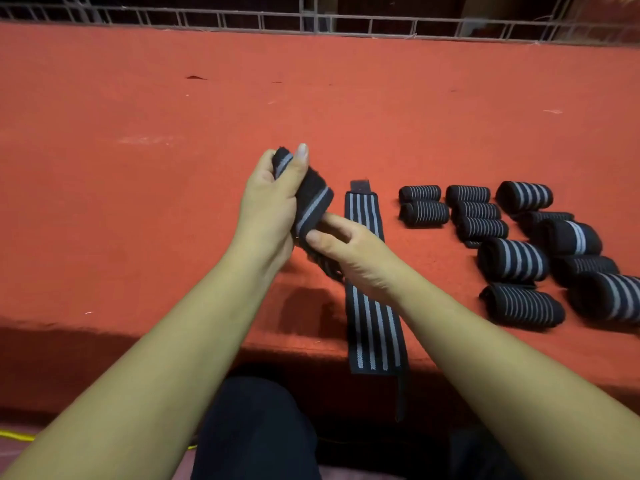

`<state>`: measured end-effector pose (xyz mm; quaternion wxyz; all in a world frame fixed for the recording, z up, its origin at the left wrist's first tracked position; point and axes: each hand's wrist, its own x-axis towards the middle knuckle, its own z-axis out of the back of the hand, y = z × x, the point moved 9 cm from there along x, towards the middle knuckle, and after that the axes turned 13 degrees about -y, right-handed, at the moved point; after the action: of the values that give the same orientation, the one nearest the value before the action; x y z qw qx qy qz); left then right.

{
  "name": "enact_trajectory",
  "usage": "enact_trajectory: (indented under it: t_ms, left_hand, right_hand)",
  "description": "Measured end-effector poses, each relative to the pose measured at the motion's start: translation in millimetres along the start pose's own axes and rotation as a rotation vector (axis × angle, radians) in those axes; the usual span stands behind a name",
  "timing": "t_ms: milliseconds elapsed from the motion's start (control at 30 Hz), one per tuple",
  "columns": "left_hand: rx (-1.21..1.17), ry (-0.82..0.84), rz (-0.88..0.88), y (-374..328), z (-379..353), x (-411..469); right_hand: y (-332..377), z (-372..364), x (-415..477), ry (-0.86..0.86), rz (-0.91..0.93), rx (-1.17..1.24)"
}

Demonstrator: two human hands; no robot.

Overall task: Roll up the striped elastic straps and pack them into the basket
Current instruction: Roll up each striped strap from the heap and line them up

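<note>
Rolling of one striped elastic strap: the step in hand.

Item 1, held strap: black with pale stripes, partly wound, raised above the red worktop, left of centre. The far, upper end is gripped by the left hand, fingers curled round it and thumb laid along its outer face. The near, lower part is pinched between the fingers and thumb of the right hand. A loose dark tail is seen hanging below, between the wrists.

Item 2, flat strap: laid unrolled just right of the hands, its near end draped over the worktop's near edge.

Item 3, rolled straps: about a dozen finished rolls, grouped at the right, several touching.

Item 4, basket: not seen. A wire grid is noted along the far edge; whether it belongs to the basket cannot be told.

Handling notes, offered as judgement:
- The wound core is best kept clamped in the left hand while the tail is fed in by the right under steady, even pull.
- Edges should be kept flush so that the stripes stack and no cone is formed.
- The elastic is likely to spring open if either grip is eased before the tail is secured.
- Tightness should be matched to the finished rolls, so that packing is made easier.
</note>
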<state>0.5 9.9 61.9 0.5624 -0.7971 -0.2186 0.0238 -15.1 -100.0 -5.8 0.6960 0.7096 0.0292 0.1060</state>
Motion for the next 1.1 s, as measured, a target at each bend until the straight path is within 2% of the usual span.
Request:
enact_trajectory:
  t_ms: [133,200,333,433,533,633,700,733,767,833,867,967,1033,1100]
  left_hand:
    - [-0.055,-0.072,0.076,5,4,10]
    - [-0.079,-0.11,0.113,11,12,11]
    - [-0.016,-0.13,0.026,17,29,15]
    - [0.048,-0.138,-0.007,23,42,19]
    - [0.177,-0.136,-0.021,34,51,21]
    - [0.315,-0.18,0.085,54,62,24]
    - [0.563,-0.201,0.117,67,72,25]
    - [0.714,-0.216,0.054,67,78,26]
    - [0.8,-0.209,-0.085,60,77,25]
    - [0.774,-0.046,-0.389,40,58,15]
    - [0.707,0.115,-0.437,35,43,8]
    - [0.63,0.631,-0.256,40,5,-26]
    - [0.596,0.766,-0.094,44,0,-40]
    - [0.526,0.766,-0.004,43,-1,-44]
  right_hand:
    - [3,0,-3,0.004,-0.07,0.116]
    - [-8,0,-10,0.079,-0.161,0.144]
    - [-15,2,-27,0.251,-0.273,0.235]
    - [-6,10,-34,0.284,-0.262,0.114]
    - [3,18,-39,0.273,-0.288,0.103]
    - [11,29,-34,0.231,-0.221,0.054]
    - [14,39,-26,0.157,-0.186,-0.013]
    - [14,45,-23,0.118,-0.191,-0.032]
    - [18,47,-22,0.104,-0.192,-0.045]
    - [27,47,-22,0.134,-0.159,-0.106]
    - [33,44,-24,0.178,-0.141,-0.147]
    - [44,34,-29,0.338,-0.152,-0.277]
    - [52,32,-31,0.395,-0.139,-0.383]
    - [60,37,-27,0.352,-0.114,-0.431]
